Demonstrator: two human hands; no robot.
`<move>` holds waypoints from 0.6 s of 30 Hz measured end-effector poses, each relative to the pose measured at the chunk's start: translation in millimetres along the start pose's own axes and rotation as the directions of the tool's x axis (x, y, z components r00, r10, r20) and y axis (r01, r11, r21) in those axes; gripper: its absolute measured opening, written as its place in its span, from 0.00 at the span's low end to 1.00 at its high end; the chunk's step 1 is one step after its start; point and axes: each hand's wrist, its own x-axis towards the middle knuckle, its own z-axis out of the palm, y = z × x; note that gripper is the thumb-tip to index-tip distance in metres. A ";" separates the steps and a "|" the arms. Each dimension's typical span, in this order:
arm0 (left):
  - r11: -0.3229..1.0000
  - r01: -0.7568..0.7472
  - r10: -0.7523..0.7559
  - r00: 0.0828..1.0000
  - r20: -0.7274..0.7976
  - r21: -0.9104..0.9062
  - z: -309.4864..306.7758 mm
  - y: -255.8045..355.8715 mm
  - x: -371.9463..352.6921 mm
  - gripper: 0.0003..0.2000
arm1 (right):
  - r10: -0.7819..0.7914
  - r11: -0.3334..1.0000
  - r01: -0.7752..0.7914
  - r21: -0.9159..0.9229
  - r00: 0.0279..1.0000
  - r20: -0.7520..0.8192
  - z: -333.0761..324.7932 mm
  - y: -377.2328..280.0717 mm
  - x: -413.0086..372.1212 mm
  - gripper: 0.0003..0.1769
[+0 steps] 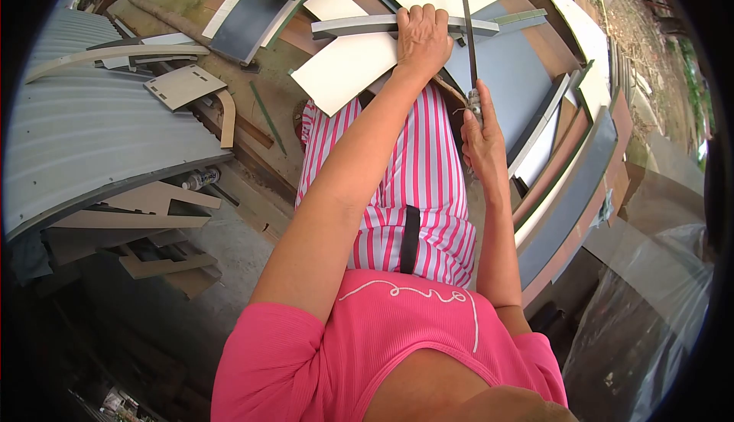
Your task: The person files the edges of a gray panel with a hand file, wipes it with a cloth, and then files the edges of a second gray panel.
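The left hand (422,36) is curling tight over a grey strip (355,26); the right hand (482,137) is gripping a long blade (468,36), stacked panels (569,193) crowding both.

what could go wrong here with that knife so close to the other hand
1. The long knife in the right hand stands right beside the left hand, which grips the grey strip. A slip could cut those fingers.
2. The strip rests on loose cream boards, which might shift under pressure and throw the blade off line.
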 end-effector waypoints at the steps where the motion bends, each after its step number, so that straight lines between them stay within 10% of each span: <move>1: 1.000 -0.003 0.003 1.000 -0.005 0.017 -0.1 -0.3 1.2 0.11 | -0.002 1.000 0.002 0.001 1.000 -0.003 1.2 2.3 0.8 0.30; 7: 1.000 -0.004 0.003 1.000 0.012 0.027 -0.3 -0.3 1.4 0.11 | 0.120 0.988 -0.128 0.092 0.989 0.088 0.4 -15.6 -8.3 0.29; 13: 1.000 0.008 -0.008 1.000 0.030 0.005 -0.6 -0.2 1.2 0.12 | -0.161 0.984 0.156 -0.086 0.985 -0.056 12.5 2.9 24.2 0.30; 18: 1.000 0.015 -0.015 1.000 0.018 0.021 0.3 1.1 1.8 0.11 | 0.098 0.994 -0.103 0.035 0.988 0.123 0.0 -45.8 57.8 0.30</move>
